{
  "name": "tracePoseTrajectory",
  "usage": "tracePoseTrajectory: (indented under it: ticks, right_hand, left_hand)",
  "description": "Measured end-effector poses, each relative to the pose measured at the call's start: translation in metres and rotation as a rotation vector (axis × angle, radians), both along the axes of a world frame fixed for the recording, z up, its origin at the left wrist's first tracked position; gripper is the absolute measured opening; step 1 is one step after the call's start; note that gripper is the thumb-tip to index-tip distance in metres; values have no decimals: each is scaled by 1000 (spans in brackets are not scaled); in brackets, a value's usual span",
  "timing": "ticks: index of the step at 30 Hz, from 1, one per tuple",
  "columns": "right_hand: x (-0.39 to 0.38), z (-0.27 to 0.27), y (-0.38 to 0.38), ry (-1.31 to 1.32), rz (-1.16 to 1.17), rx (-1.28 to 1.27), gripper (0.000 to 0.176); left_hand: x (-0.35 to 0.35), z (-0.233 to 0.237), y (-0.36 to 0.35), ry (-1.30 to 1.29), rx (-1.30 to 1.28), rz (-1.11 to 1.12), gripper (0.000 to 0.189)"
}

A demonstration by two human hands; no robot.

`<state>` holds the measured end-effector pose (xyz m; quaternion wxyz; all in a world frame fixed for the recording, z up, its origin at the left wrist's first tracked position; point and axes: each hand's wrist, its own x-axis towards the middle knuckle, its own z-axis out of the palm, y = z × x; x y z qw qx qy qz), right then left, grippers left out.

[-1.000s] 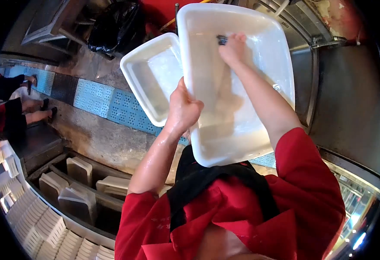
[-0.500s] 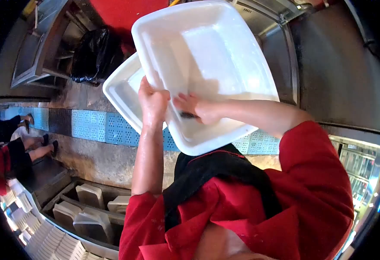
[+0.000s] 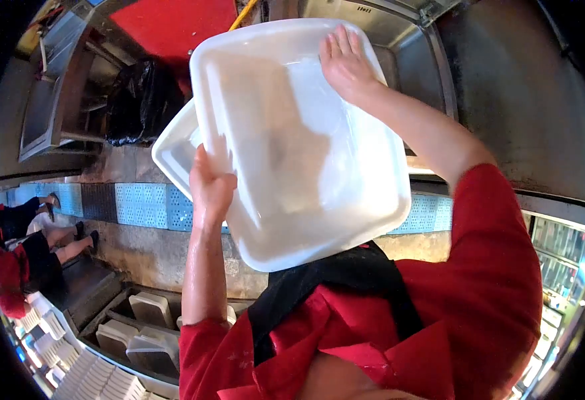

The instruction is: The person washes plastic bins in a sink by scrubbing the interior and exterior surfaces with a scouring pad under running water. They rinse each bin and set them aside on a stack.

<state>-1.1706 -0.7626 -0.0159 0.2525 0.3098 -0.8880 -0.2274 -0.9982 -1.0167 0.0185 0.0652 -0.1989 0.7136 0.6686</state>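
Note:
A large white plastic tub [image 3: 286, 153] is held up in front of me, its inside facing me and wet in places. My left hand [image 3: 212, 187] is closed round its left rim, thumb on the inner side. Fingers outstretched, my right hand [image 3: 347, 65] lies against the inner wall near the far right corner. A second white tub [image 3: 172, 150] shows behind the first at the left, mostly hidden by it.
Blue perforated mats [image 3: 142, 205] run across the floor. A black bag-lined bin [image 3: 139, 103] stands beyond, near a metal table [image 3: 56, 110]. Grey containers [image 3: 151, 310] sit in a counter at lower left. Two people [image 3: 22, 257] are at far left; steel equipment [image 3: 512, 100] stands at right.
My right hand has moved from the tub's near inner area to its far right corner. The tub has turned slightly and shifted towards me, my left hand still on its rim.

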Motion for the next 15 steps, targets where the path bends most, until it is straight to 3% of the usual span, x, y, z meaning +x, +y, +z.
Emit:
tracePoseTrajectory:
  ticks: [2,4,6,7,8,10,12,14,15]
  right_hand:
    - [-12,-26,-9,-59,-121,10,40]
    - [-15,-54,-15,-110,-244,11,46]
    - [-15,-71,-22,-281,-316,-84,45]
    - [-16,-74,-19,-452,-303,-32,42]
    - [-13,-78,-19,-447,-305,-40,42]
    - [-7,-79,-23,-585,-345,-334,39]
    - [20,-54,-40,-752,-379,-377,37]
    - [35,-84,-41,-666,-291,-400,44]
    - [49,-73,-38,-747,-233,-384,45]
  left_hand:
    - [3,-8,5,35,42,57,68]
    - [2,-11,10,61,47,88,59]
    - [5,-13,14,61,83,65,69]
    - [8,-15,13,53,77,66,69]
    - [6,-17,12,40,63,79,69]
    - [-3,-12,13,68,50,90,68]
    - [-7,-5,19,78,29,104,65]
    - [-21,9,25,135,-38,97,58]
    - [-31,12,27,131,-49,50,55]
